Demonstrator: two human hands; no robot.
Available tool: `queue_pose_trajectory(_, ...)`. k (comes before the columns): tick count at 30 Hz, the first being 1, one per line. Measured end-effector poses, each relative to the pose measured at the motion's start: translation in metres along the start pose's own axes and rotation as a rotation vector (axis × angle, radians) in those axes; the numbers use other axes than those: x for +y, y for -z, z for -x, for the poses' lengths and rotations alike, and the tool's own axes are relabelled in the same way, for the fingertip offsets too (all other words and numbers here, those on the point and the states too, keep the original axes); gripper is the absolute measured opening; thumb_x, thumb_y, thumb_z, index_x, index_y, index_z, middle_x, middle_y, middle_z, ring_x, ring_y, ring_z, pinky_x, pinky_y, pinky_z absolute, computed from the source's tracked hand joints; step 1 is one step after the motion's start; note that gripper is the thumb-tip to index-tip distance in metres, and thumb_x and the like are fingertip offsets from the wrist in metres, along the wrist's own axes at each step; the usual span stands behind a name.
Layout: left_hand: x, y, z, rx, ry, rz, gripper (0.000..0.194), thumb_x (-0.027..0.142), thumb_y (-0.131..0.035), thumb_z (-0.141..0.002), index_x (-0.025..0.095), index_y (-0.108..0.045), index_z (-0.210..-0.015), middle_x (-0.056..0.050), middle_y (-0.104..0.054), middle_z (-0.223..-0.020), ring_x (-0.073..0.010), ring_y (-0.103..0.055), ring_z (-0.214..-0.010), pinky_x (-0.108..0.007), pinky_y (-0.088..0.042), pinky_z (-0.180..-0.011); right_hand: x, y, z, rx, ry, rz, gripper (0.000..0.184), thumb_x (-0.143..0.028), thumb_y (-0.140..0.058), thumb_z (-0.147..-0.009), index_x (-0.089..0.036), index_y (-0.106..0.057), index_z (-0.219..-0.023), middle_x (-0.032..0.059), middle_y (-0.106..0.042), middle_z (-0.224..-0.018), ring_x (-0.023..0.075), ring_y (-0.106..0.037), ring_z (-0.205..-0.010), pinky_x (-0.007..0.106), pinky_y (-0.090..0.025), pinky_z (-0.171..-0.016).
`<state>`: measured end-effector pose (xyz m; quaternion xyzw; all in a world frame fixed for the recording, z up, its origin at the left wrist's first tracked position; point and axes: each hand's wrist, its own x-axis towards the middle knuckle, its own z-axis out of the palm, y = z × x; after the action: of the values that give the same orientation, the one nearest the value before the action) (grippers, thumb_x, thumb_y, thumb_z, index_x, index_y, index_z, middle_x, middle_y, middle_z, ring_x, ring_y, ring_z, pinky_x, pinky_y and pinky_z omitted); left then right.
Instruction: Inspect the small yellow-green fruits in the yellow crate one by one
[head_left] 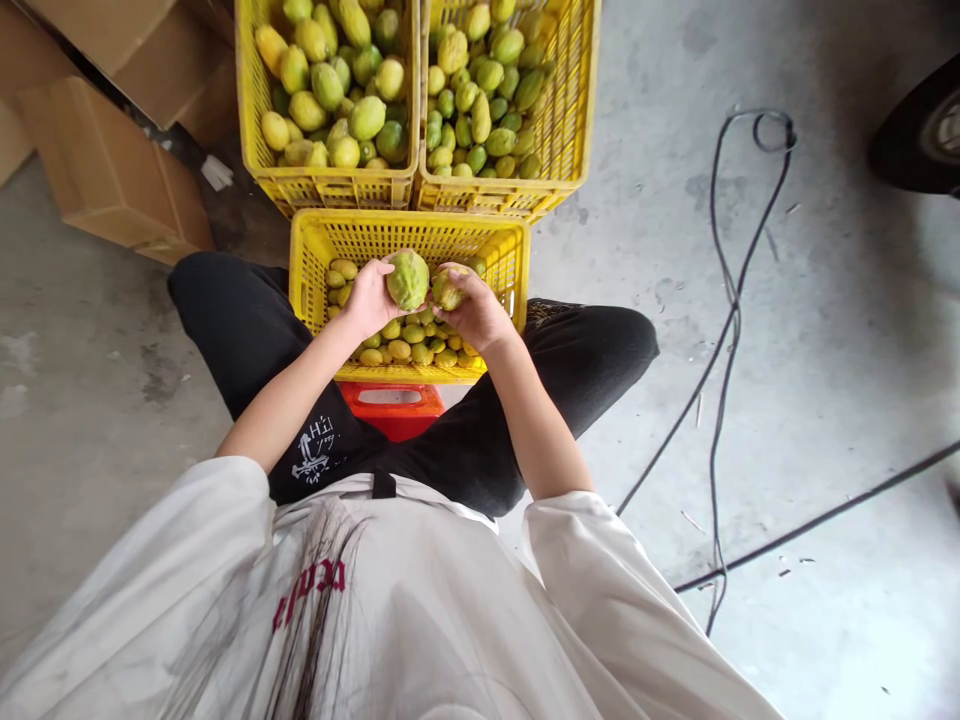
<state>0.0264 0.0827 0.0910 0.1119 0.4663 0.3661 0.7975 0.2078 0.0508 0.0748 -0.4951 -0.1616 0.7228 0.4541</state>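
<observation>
My left hand is closed round a large, bumpy green lemon. Close beside it, my right hand grips a yellow-green lemon, partly covered by the fingers. Both fruits are held above a yellow plastic crate between my knees. Smaller green and yellow lemons lie in that crate, some of them hidden beneath my hands.
Two more yellow crates filled with lemons stand side by side just beyond. A red stool shows below the near crate. Cardboard boxes are at left. On the concrete floor at right lies a looped black cable, near a tire.
</observation>
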Motion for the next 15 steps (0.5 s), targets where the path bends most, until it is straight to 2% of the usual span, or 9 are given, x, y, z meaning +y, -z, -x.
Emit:
queue_pose_trajectory(7, -0.004, 0.009, -0.006, 0.012, -0.063, -0.056, 0.035, 0.044, -0.065, -0.109, 0.032, -0.063, -0.142, -0.002, -0.086, -0.117, -0.0223, -0.085, -0.107, -0.032, -0.069, -0.089, -0.009, -0.001, 0.0, -0.033, 0.034, -0.1, 0.037, -0.06, -0.077, -0.089, -0.029, -0.066, -0.105, 0.0039, -0.081, -0.104, 0.0339, -0.08, -0.116, 0.049, -0.071, -0.089)
queue_pose_trajectory(11, -0.005, 0.013, -0.008, 0.018, -0.113, -0.07, 0.035, 0.047, -0.064, -0.11, 0.028, -0.066, -0.14, -0.001, -0.085, -0.102, -0.0196, -0.084, -0.101, -0.028, -0.066, -0.084, -0.009, 0.0, 0.0, -0.012, 0.043, -0.091, 0.04, -0.063, -0.08, -0.089, -0.03, -0.064, -0.107, 0.0021, -0.08, -0.102, 0.0314, -0.081, -0.116, 0.045, -0.071, -0.087)
queue_pose_trajectory(15, -0.004, 0.009, -0.006, 0.038, -0.118, -0.041, 0.041, 0.05, -0.062, -0.11, 0.026, -0.065, -0.143, 0.0, -0.082, -0.092, -0.0192, -0.084, -0.09, -0.03, -0.068, -0.085, -0.004, 0.002, -0.002, -0.004, 0.046, -0.053, 0.039, -0.057, -0.086, -0.091, -0.032, -0.061, -0.105, -0.0025, -0.075, -0.092, 0.0248, -0.08, -0.102, 0.037, -0.07, -0.082)
